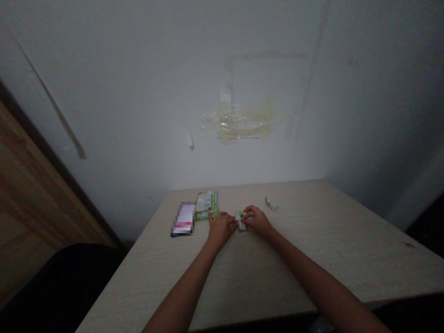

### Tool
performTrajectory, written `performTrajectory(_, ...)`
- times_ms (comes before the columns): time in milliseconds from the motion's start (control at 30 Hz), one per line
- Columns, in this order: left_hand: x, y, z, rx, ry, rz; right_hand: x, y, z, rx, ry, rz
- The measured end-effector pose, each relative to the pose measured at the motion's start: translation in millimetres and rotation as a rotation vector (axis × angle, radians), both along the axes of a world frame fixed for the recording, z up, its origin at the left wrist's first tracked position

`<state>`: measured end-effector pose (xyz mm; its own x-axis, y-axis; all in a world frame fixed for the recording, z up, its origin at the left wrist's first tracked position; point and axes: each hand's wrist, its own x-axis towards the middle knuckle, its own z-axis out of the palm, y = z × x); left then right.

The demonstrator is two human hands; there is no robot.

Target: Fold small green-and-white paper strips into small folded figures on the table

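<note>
A small green-and-white packet (240, 223) is between my two hands, above the middle of the table. On its left edge, my left hand (221, 226) is closed in a pinch with thumb and fingers. From the other side my right hand (256, 219) pinches the packet's right part. Its print is too small to read, and the fingertips cover some of it. Just beyond my left hand lies a stack of larger green-and-white packets (207, 202), partly hidden by my fingers.
On the pale wooden table (294, 259), a phone (184, 218) with a blurred screen lies left of the stack. A crumpled wrapper (271, 203) sits to the right, past my right hand. The wall (145, 115) behind has peeling tape (239, 122). Something dark (65, 282) stands at lower left.
</note>
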<state>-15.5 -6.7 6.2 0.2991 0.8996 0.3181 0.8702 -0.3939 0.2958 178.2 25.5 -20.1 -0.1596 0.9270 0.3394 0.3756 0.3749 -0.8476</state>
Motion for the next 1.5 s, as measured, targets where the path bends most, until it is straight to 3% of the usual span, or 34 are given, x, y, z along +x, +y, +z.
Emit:
performTrajectory(467,8,-3,2.8,-0.074,0.016,0.082,0,-4,6.5,0.088,-0.139,0.011)
performTrajectory(1067,1,4,-4.2,-0.085,-0.076,0.065,-1,-6,5.7,0.104,-0.140,-0.026)
performTrajectory(1500,0,5,-5.7,-0.079,-0.024,0.098,-16,-9,16.9,0.113,-0.335,-0.154)
